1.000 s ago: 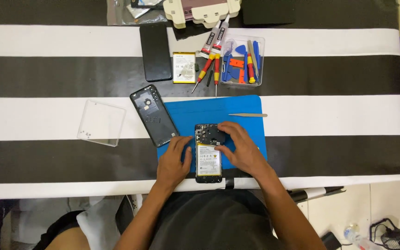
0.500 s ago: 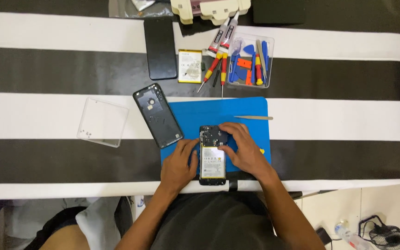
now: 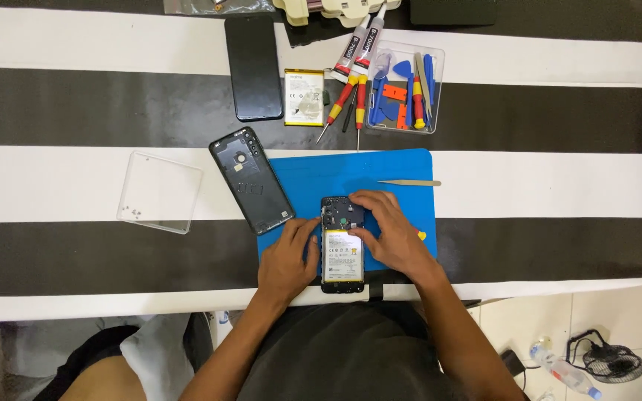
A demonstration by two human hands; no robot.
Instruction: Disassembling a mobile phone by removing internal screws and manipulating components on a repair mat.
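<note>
little has shifted since the earlier frames: both hands stay pressed around the opened phone (image 3: 342, 245), which keeps its place on the blue mat (image 3: 395, 167); only the view has slid a touch, cutting more off the top edge. left hand (image 3: 289, 260) lies flat against the phone's left side, fingers curled to its edge, steadying rather than clamping. right hand (image 3: 386, 236) covers the right side, fingers bent over the upper circuit area, touching it; whether anything small is pinched under them cannot be told. the phone lies face down with its battery showing, near the mat's front edge.

around it, a table with a black-and-white striped cloth (image 3: 76, 111) fills the view. a back cover (image 3: 251, 180) lies tilted at the mat's left edge, a clear plastic lid (image 3: 159, 191) further left. a thin metal pry tool (image 3: 410, 183) rests on the mat. beyond sit a dark phone screen (image 3: 253, 67), a loose battery (image 3: 304, 96), screwdrivers (image 3: 347, 100), glue tubes (image 3: 354, 48) and a clear tool tray (image 3: 403, 89). tiled floor and a small fan (image 3: 611, 360) show at lower right.

objects along the top edge are cut off and unclear.
</note>
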